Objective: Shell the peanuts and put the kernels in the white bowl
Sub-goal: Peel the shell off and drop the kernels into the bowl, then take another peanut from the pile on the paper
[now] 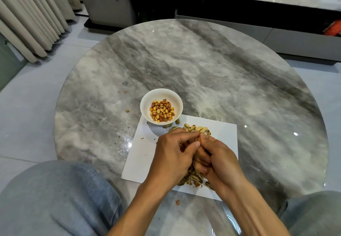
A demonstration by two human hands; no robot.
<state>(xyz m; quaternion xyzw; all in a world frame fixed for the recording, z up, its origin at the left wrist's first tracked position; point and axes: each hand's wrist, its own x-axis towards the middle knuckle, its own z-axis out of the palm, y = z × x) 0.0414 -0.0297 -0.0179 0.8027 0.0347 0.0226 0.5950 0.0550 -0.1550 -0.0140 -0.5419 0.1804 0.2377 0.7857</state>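
A white bowl (pixel 161 98) holding several yellow and reddish kernels (pixel 162 110) stands on the far left corner of a white paper sheet (pixel 221 130). Several unshelled peanuts (pixel 194 127) lie on the sheet just beyond my hands. My left hand (pixel 173 154) and my right hand (pixel 215 158) meet over the sheet, their fingertips pinching one peanut (pixel 200 137) between them; it is mostly hidden. A heap of broken shells (pixel 193 178) lies under my hands near the sheet's front edge.
The sheet lies on a round grey marble table (pixel 203 66). Shell crumbs are scattered left of the bowl, and one kernel (pixel 177 202) lies near the table's front edge. My knees in grey trousers flank the table. A low cabinet stands behind it.
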